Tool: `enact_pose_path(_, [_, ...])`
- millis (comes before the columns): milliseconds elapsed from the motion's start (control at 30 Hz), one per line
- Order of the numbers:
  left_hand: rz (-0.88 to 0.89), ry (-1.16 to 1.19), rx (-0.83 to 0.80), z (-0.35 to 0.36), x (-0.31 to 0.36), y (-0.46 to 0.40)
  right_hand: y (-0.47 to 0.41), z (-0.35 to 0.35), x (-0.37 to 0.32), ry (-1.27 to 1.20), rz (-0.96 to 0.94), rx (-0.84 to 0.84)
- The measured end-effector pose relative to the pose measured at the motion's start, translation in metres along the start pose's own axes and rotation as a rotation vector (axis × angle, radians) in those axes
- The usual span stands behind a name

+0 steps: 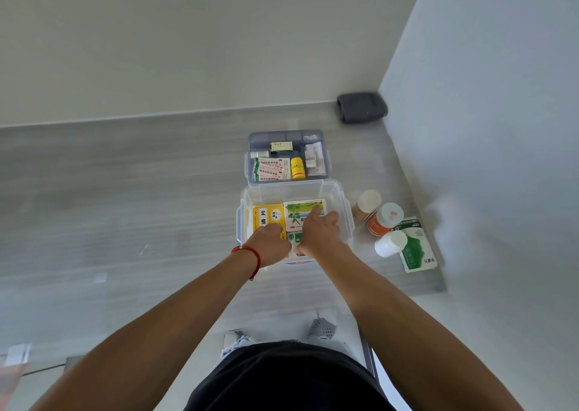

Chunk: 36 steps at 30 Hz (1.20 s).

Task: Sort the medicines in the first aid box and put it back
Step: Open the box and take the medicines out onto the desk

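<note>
A clear plastic first aid box stands on the grey floor. Inside lie a yellow medicine carton, a green-and-white carton and a smaller green carton. Both hands reach into the box. My left hand, with a red cord at the wrist, rests on the yellow carton's near end with fingers curled. My right hand lies over the green-and-white carton, a finger stretched along it. What the fingers grip underneath is hidden. Behind the box sits its blue-grey tray with sachets, a yellow bottle and small packs.
To the right of the box stand a brown bottle, an orange bottle and a white bottle, beside a green-and-white packet. A dark grey cloth lies in the corner. Walls close in behind and on the right.
</note>
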<state>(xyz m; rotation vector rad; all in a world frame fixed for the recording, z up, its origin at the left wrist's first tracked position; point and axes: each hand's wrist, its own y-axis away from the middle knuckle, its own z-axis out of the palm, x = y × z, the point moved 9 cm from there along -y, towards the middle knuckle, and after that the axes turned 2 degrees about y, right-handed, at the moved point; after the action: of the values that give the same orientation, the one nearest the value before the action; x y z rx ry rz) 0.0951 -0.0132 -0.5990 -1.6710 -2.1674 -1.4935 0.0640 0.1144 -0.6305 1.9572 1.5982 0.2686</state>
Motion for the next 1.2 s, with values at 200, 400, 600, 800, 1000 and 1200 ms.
enact_pose_path(200, [-0.006,0.014,-0.016,-0.002,-0.002,0.002,0.015,-0.018,-0.010,-0.103,-0.142,0.033])
enact_pose_path(400, [0.010,0.288,0.038,-0.016,0.005,0.002,0.036,-0.071,0.009,-0.584,-0.267,0.028])
enact_pose_path(600, [0.213,0.816,-0.034,-0.033,0.062,0.012,0.046,-0.115,0.035,-1.007,-0.285,0.036])
enact_pose_path(800, [0.348,0.645,-0.146,-0.004,0.126,0.026,0.067,-0.135,0.114,-1.032,-0.174,0.268])
enact_pose_path(1000, [0.332,0.400,-0.008,0.011,0.143,0.021,0.086,-0.099,0.252,-1.240,0.320,0.634])
enact_pose_path(1200, [0.287,0.422,0.090,-0.005,0.115,0.014,0.073,-0.037,0.283,-1.201,0.618,0.726])
